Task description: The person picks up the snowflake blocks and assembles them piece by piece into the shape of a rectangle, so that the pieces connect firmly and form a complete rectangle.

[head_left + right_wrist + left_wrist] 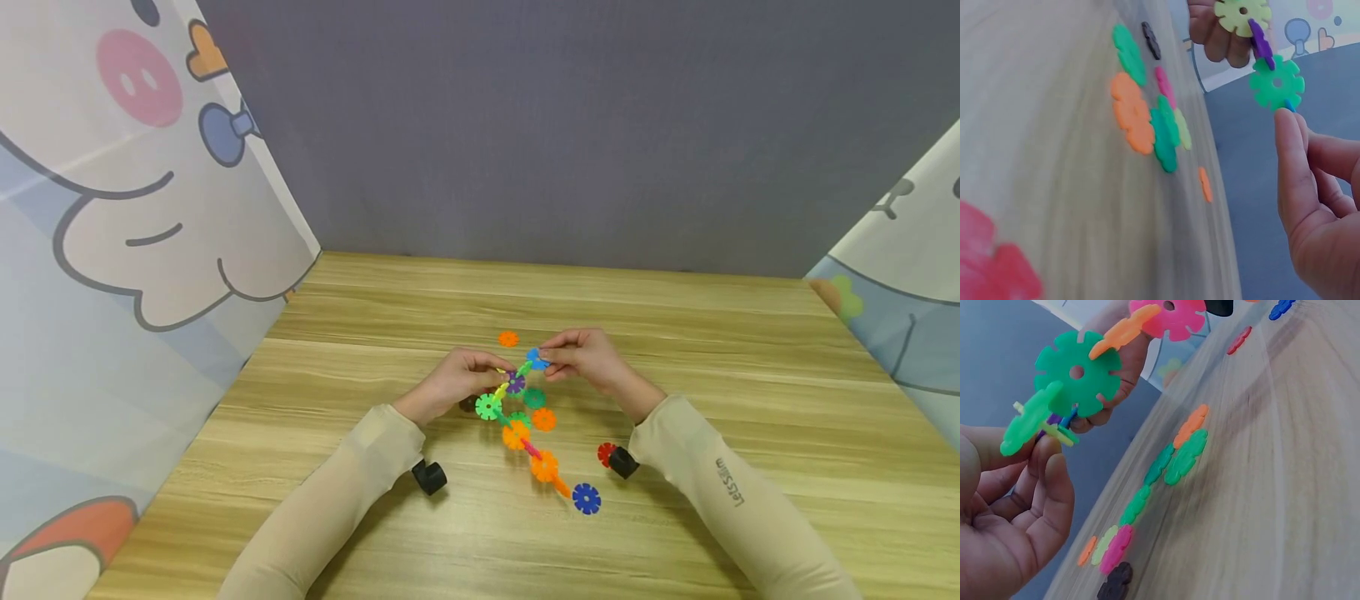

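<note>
The step in hand appears to be slotting discs into a chain (510, 440), which is held above the desk (375, 333). The left hand (459, 379) pinches the chain near its purple disc (517, 387); the right hand (588, 357) has a narrow grip on the blue disc (533, 358) at its end. The next move probably calls for firm, aligned pressure, slot into slot. The discs look like thin, smooth plastic, round, notched at the rim and holed centrally. Loose discs (543, 425) lie on the wood-grained desk.
</note>
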`<state>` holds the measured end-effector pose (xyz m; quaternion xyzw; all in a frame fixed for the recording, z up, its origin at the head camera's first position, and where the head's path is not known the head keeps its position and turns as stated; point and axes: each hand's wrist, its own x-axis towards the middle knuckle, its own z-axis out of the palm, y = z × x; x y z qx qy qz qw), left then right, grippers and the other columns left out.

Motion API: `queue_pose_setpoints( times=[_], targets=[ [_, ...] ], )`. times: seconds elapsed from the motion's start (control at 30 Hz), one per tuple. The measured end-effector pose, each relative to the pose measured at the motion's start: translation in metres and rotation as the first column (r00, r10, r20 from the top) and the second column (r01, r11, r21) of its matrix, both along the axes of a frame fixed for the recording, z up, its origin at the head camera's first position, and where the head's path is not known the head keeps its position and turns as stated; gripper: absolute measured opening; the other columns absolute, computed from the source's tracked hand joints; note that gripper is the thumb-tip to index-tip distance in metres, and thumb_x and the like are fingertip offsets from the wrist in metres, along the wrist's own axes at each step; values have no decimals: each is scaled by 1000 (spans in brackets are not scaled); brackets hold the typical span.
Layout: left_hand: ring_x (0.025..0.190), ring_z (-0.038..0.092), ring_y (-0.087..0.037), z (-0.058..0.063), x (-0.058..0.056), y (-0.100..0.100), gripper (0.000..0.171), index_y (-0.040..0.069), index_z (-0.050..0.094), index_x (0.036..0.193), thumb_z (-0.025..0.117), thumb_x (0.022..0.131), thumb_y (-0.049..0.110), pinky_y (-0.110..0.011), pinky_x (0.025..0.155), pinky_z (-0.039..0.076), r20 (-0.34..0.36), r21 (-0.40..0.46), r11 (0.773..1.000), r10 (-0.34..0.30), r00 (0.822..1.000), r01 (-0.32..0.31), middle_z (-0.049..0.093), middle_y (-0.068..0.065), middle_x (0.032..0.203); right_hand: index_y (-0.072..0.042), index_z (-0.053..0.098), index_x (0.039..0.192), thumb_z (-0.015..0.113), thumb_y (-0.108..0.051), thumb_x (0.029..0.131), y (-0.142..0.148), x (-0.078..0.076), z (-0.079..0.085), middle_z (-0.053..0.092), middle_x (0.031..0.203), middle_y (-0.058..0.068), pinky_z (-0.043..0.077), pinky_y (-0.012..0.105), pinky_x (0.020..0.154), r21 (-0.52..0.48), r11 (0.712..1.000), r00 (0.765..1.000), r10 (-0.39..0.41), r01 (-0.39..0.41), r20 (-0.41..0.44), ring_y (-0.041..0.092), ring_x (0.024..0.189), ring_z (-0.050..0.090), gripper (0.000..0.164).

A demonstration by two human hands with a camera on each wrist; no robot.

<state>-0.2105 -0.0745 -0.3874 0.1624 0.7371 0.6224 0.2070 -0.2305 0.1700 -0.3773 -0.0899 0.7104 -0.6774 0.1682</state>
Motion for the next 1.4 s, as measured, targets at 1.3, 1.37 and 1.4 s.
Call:
queue_pose_setpoints(
  times=[1.3, 1.37, 1.4],
  targets=[
    [71, 58, -17, 0, -4, 10, 28, -3, 67, 123, 60, 99, 10, -24, 61, 51, 12, -17, 998, 53, 999, -53, 70, -3, 92, 24, 56, 118, 57, 5, 98, -12, 3, 3, 71, 85, 9, 61, 33, 71, -12, 1000, 998, -30, 29, -62, 11, 66, 69, 28],
    [70, 57, -16, -2, -6, 8, 30, -3, 65, 126, 59, 100, 11, -25, 61, 51, 17, -12, 999, 41, 999, -41, 69, -3, 89, 23, 56, 120, 57, 5, 98, -12, 3, 4, 71, 85, 7, 61, 35, 72, -11, 1000, 998, -26, 25, -55, 11, 68, 69, 29],
    [70, 57, -16, -2, -6, 8, 31, -3, 64, 127, 59, 101, 11, -25, 61, 51, 21, -9, 999, 36, 999, -36, 68, -3, 88, 23, 55, 121, 56, 6, 98, -11, 3, 5, 71, 86, 7, 61, 36, 74, -7, 1000, 998, -23, 22, -54, 11, 68, 70, 29]
  ],
)
